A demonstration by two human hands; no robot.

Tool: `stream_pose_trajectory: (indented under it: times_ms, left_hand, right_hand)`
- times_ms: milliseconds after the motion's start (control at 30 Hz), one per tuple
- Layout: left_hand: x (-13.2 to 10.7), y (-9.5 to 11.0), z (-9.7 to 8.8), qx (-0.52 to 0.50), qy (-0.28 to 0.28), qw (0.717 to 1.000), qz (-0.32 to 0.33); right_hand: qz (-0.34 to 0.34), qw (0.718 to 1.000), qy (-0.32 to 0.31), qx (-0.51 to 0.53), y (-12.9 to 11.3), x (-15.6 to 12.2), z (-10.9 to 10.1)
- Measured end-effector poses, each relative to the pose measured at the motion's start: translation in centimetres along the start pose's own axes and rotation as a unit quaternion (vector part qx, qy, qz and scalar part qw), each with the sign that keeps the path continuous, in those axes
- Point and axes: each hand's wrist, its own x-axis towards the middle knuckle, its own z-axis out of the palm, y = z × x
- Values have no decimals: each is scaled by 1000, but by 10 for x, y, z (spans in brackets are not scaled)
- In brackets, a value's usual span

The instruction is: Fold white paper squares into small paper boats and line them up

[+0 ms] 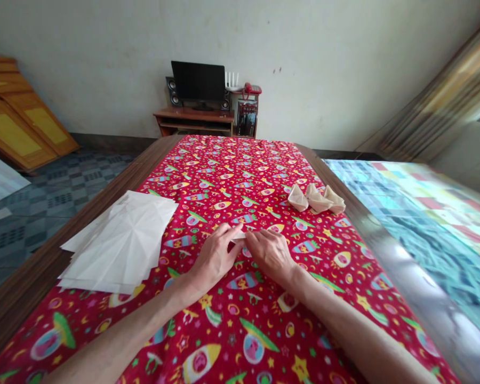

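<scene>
Between my two hands, over the middle of the table, is a small piece of folded white paper [238, 236], mostly covered by fingers. My left hand [217, 249] pinches its left side with thumb and fingers. On the right side, my right hand [270, 253] is closed over the paper, its fingers curled down. To the left lies a stack of creased white paper sheets [124, 242], the top one marked with radiating fold lines. Several folded paper shapes [317, 199], cream-coloured and boat-like, stand in a row at the right edge of the cloth.
A red cloth [200, 352] with a rocket print covers the wooden table [22, 298]. Beyond it, a desk [194, 116] holds a monitor [199, 82] and a red telephone [248, 89]. A bed [436, 213] is at right, a wooden cabinet [24, 117] at left.
</scene>
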Motion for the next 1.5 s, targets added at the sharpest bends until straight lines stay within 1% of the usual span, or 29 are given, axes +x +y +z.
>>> stream_pose_trajectory:
  times_ms: [100, 167, 233, 300, 367, 400, 433, 567, 700, 767, 833, 967, 1133, 1233, 1333, 1400, 1500]
  left_hand:
    - [1, 2, 4, 9, 71, 997, -6]
    - [0, 0, 7, 6, 82, 997, -10]
    - [-1, -3, 9, 0, 76, 997, -6]
    - [-1, -7, 10, -9, 73, 997, -3]
    - [0, -10, 10, -16, 87, 996, -9]
    - [0, -12, 9, -19, 93, 995, -10]
    - [0, -13, 8, -18, 94, 995, -6]
    - [-1, -14, 3, -1, 66, 997, 30]
    - [-5, -11, -1, 37, 18, 998, 44]
    - [-8, -10, -3, 81, -2, 995, 56]
    - [-9, -10, -5, 120, -12, 990, 76]
    - [-13, -11, -7, 145, -25, 983, 110]
    - [-16, -8, -11, 146, -53, 979, 131]
    - [-18, -4, -15, 157, -84, 974, 140]
    - [-18, -3, -17, 157, -96, 974, 135]
    - [-18, -5, -16, 139, -89, 978, 128]
    - [-16, -12, -10, 85, -51, 989, 108]
  right_hand:
    - [50, 997, 38, 46, -2, 2, 2]
    - [80, 990, 56, 102, -4, 3, 2]
    - [118, 975, 60, 178, -7, 2, 2]
    - [176, 951, 51, 249, -9, 1, 2]
    - [230, 930, 27, 284, -9, -1, 2]
    - [244, 926, 13, 287, -9, -3, 2]
    - [244, 927, 1, 283, -9, -4, 1]
    - [191, 957, -15, 219, -6, -9, -2]
    - [177, 975, -48, 123, -4, -11, -1]
    - [160, 982, -44, 89, -3, -12, 0]
    - [112, 991, -23, 71, -2, -13, 1]
    - [0, 996, -6, 89, 5, -14, 1]
    - [-79, 986, -13, 147, 13, -12, 2]
    - [-92, 983, -23, 159, 16, -13, 1]
    - [-90, 978, -31, 184, 19, -12, 0]
    - [-76, 972, -32, 218, 21, -11, 2]
    - [-26, 956, -20, 293, 24, -9, 7]
